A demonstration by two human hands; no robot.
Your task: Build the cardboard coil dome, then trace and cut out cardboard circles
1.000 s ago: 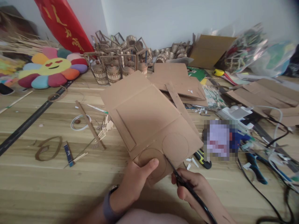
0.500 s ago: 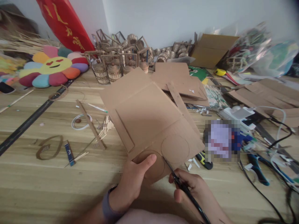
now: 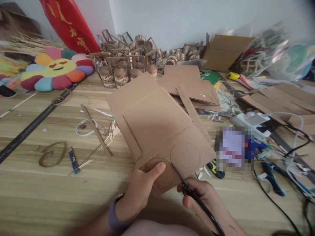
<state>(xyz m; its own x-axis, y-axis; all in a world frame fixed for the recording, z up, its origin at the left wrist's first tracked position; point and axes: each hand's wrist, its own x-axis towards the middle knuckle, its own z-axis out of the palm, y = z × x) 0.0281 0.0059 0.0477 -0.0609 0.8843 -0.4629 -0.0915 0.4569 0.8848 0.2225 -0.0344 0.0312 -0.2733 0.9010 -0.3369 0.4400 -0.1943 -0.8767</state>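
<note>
A folded sheet of brown cardboard [image 3: 157, 114] is held over the table, with two circles drawn on its near part. My left hand [image 3: 145, 183] grips its near left edge, thumb on top across the left circle; the fingers beneath are hidden. In my right hand [image 3: 199, 193] is a pair of black scissors [image 3: 183, 182], closed around the handles. The blades lie at the cardboard between the two circles, their tips near the right circle's left edge. How far the blades are apart I cannot make out.
Small bamboo baskets [image 3: 120, 77] stand at the back. More cardboard pieces [image 3: 182, 77] lie behind the sheet. On the right are a utility knife [image 3: 216, 169], blue-handled pliers [image 3: 272, 178] and cables. A roll of white tape [image 3: 86, 127] and thin sticks [image 3: 113, 131] lie left. A flower cushion [image 3: 57, 70] sits further back.
Very little differs. The view has shifted slightly; both hands keep their hold on the cardboard and the scissors, whose tips stay between the circles.
</note>
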